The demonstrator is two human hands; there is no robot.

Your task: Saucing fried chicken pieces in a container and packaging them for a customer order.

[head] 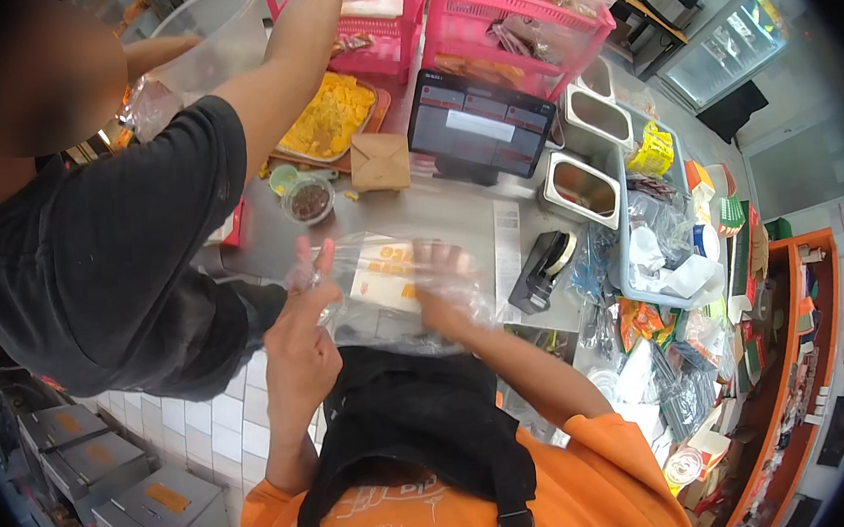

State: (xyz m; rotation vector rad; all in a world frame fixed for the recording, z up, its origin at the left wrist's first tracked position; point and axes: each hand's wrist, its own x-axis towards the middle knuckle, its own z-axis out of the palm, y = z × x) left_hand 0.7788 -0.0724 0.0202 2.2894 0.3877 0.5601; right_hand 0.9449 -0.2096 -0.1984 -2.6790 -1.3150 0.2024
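Note:
A clear plastic bag (398, 333) is stretched between my two hands, close in front of my black apron. My left hand (304, 334) grips its left side, with two fingers raised. My right hand (447, 291) is inside or behind the film on the right side, blurred; how its fingers hold the plastic is hard to tell. A white box or packet with orange lettering (381, 271) shows through the plastic, and whether it is inside the bag or beneath it cannot be told. Beyond lie a lidded cup of dark sauce (309, 200) and a folded brown paper bag (380, 162).
A co-worker in a black shirt (111, 238) reaches across on the left, over a tray of yellow food (330, 113). A screen (481, 123) stands ahead. Right are a tape dispenser (543, 272), steel containers (581, 188) and a blue-grey bin (625, 246) of packaging.

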